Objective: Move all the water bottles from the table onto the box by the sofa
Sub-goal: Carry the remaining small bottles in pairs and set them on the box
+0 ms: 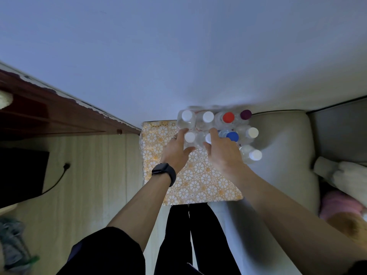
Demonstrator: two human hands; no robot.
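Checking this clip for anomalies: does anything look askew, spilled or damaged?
The white-capped bottle nearest the sofa arm seems to lean outward past the cloth-covered box at its right edge, unlike the upright cluster. The brown wooden ledge at left has a chipped, peeling edge. No spill shows.

Water bottles [228, 117] upright, clustered on far right part of box [198, 175], against wall [178, 56]. Sofa [288, 145] just right of box; wooden furniture [49, 116] well left. At near bottles: left hand [176, 149] beside right hand [224, 151].
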